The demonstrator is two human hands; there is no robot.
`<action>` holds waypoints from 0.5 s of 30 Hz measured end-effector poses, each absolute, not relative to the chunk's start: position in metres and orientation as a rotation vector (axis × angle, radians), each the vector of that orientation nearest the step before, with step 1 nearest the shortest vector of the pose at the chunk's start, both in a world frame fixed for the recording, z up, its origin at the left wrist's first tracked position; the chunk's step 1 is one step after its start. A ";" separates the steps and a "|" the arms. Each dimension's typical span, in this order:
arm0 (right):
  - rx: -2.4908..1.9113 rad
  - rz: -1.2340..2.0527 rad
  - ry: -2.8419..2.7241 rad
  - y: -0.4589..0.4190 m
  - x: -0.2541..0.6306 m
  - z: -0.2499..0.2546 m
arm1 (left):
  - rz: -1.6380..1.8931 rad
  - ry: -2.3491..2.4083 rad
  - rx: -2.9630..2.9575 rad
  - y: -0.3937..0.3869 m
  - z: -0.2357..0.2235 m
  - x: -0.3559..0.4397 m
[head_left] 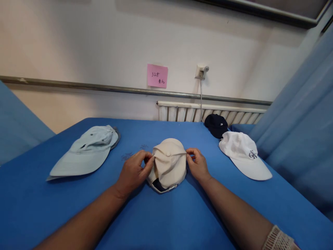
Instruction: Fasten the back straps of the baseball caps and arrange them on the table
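A beige cap (168, 163) lies on the blue table (166, 215) in front of me, its crown folded over with the strap end toward me. My left hand (134, 172) pinches the cap's left side with closed fingers. My right hand (198, 165) pinches its right side the same way.
A pale blue cap (85, 152) lies to the left. A white cap with a logo (243, 154) lies to the right, and a black cap (216, 125) behind it. A radiator (208, 113) and a pink note (157, 75) are on the wall. Blue fabric (301, 132) hangs at right.
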State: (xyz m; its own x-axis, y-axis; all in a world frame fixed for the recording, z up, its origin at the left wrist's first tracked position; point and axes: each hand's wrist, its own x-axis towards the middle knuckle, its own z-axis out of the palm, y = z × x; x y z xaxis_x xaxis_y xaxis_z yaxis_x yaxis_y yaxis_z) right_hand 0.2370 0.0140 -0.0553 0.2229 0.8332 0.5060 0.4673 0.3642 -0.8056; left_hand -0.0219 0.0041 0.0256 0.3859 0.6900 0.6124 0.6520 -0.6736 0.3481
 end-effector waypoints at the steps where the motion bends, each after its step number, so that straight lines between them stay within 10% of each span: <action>1: -1.275 0.391 -1.402 0.014 0.237 -0.056 | 1.189 1.242 2.571 0.004 0.026 -0.022; 15: -1.244 0.542 -1.364 0.016 0.237 -0.061 | 1.284 1.323 2.578 0.012 0.031 -0.035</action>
State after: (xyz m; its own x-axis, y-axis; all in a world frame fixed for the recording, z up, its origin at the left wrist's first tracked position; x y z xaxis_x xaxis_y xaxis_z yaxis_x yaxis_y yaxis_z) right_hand 0.2371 0.0159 -0.0606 0.2169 0.8811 0.4202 0.3522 0.3308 -0.8755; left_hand -0.0348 0.0117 0.0314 0.3230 0.6679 0.6705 0.6903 -0.6510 0.3158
